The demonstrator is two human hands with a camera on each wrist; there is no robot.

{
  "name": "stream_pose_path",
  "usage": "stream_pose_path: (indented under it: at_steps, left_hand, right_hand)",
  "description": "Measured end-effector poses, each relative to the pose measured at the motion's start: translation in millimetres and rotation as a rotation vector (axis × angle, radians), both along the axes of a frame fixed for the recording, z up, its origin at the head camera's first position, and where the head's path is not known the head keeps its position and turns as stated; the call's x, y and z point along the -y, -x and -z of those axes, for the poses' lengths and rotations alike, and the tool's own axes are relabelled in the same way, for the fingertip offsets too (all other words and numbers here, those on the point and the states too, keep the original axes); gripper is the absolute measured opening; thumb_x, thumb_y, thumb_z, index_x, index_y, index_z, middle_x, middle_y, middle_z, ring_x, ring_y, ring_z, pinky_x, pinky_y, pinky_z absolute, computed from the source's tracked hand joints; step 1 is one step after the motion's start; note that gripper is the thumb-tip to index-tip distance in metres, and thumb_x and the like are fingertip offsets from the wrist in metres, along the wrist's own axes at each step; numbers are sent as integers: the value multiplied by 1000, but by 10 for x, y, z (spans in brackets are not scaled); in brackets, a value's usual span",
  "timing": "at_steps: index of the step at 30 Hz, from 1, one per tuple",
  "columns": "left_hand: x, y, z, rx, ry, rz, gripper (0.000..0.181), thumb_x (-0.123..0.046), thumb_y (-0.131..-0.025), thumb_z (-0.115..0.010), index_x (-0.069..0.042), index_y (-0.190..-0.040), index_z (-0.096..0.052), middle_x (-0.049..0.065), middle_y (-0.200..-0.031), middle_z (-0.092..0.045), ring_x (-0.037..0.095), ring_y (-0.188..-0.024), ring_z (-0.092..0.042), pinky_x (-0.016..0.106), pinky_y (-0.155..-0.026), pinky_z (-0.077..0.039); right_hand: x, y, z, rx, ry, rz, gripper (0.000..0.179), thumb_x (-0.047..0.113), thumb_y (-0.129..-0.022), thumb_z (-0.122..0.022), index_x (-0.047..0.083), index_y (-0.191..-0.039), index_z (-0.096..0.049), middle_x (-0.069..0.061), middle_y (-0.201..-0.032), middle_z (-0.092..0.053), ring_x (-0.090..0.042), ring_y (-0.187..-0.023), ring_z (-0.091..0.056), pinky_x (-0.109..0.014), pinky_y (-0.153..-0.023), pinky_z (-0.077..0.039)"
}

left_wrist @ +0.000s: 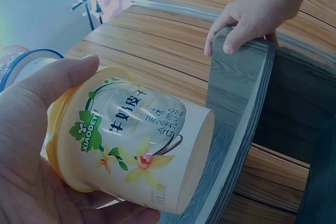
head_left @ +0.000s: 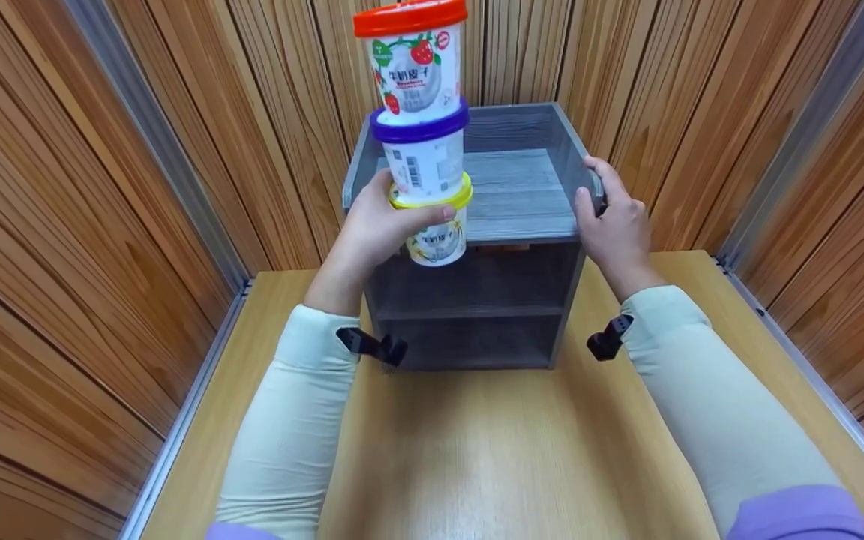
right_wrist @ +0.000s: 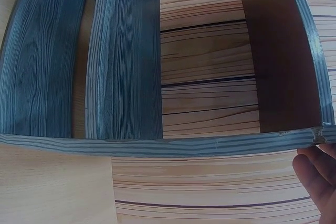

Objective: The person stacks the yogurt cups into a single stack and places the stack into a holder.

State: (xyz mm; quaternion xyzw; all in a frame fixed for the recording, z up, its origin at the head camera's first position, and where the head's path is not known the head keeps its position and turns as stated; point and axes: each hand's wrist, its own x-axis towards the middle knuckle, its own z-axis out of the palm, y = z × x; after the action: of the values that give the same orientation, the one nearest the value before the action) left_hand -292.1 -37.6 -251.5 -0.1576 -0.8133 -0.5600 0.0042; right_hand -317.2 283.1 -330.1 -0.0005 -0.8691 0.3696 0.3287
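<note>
My left hand [head_left: 372, 229] grips a white paper cup [head_left: 438, 241] with a yellow lid, its thumb across the front near the lid. On that lid stands a cup with a purple lid [head_left: 426, 163], and above it a strawberry-print cup with a red lid [head_left: 415, 75]. The three-cup stack leans slightly and is held in front of a grey wood-grain shelf unit [head_left: 514, 184]. The yellow-lidded cup [left_wrist: 136, 140] shows flowers on its side in the left wrist view. At the unit's right side panel, my right hand [head_left: 618, 225] holds the top edge between thumb and fingers.
The unit has a walled top tray and lower open shelves [head_left: 477, 341]. It stands on a light wood table [head_left: 469, 450]. Wood-plank walls [head_left: 267, 112] enclose the back and both sides, with metal rails [head_left: 199, 382] along the table's edges.
</note>
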Motion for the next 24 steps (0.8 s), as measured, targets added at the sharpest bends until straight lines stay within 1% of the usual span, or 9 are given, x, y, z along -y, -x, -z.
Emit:
stream_pose_path:
  at_steps: [2, 5, 9, 10, 13, 17, 20, 24]
  left_hand:
    - [-7, 27, -11, 3, 0, -7, 79, -37, -80, -87, -18, -143, -43, -1, -129, -62, 18, -114, -61, 45, -98, -50]
    - [-22, 64, -20, 5, 7, -20, 80, -37, -79, -87, -19, -143, -43, -2, -128, -62, 18, -113, -62, 44, -96, -51]
    - [-38, 109, 0, 13, 4, -32, 81, -38, -78, -88, -19, -143, -43, -2, -126, -62, 18, -112, -62, 45, -94, -52]
    - [-41, 120, 8, 13, 1, -36, 80, -37, -78, -88, -19, -142, -43, -1, -126, -62, 18, -112, -62, 45, -94, -52]
    - [-59, 144, 24, 10, 8, -58, 80, -37, -78, -88, -18, -142, -44, -1, -125, -63, 18, -111, -62, 44, -92, -53]
    - [-85, 179, 36, 14, 46, -94, 84, -39, -77, -88, -18, -143, -42, 0, -125, -62, 18, -110, -62, 43, -88, -55]
    - [-92, 212, 57, 23, 55, -108, 86, -39, -76, -88, -18, -145, -41, -1, -125, -62, 18, -110, -62, 42, -86, -55]
    - [-88, 258, 91, 33, 45, -122, 88, -39, -76, -89, -18, -146, -39, -1, -125, -62, 17, -110, -61, 41, -90, -53]
  right_hand:
    - [1, 0, 3, 0, 1, -2, 46, 39, -104, -47, 32, -150, -46, -16, -125, -69, -34, -97, -72, -49, -85, -59]
    - [1, 0, 7, 1, 1, -1, 46, 39, -105, -47, 32, -150, -46, -16, -124, -69, -33, -96, -72, -48, -84, -59]
    - [4, -3, 1, 1, -1, 3, 46, 39, -105, -47, 33, -150, -45, -16, -123, -69, -33, -94, -72, -48, -82, -60]
    - [5, -4, -5, 0, -2, 3, 46, 39, -105, -47, 32, -150, -45, -16, -124, -69, -33, -95, -72, -49, -83, -60]
    - [8, 2, -13, -26, -4, 0, 45, 37, -104, -48, 31, -149, -48, -17, -123, -69, -33, -95, -71, -51, -84, -59]
    - [12, 6, -7, -53, 0, -4, 44, 35, -104, -48, 29, -148, -49, -17, -123, -69, -33, -94, -71, -52, -84, -59]
    - [18, 2, 6, -36, 6, -8, 45, 36, -104, -48, 30, -149, -48, -15, -127, -68, -32, -97, -71, -51, -87, -58]
    - [27, -1, 11, -19, 5, -10, 45, 38, -104, -47, 31, -149, -47, -15, -128, -67, -32, -98, -70, -50, -86, -59]
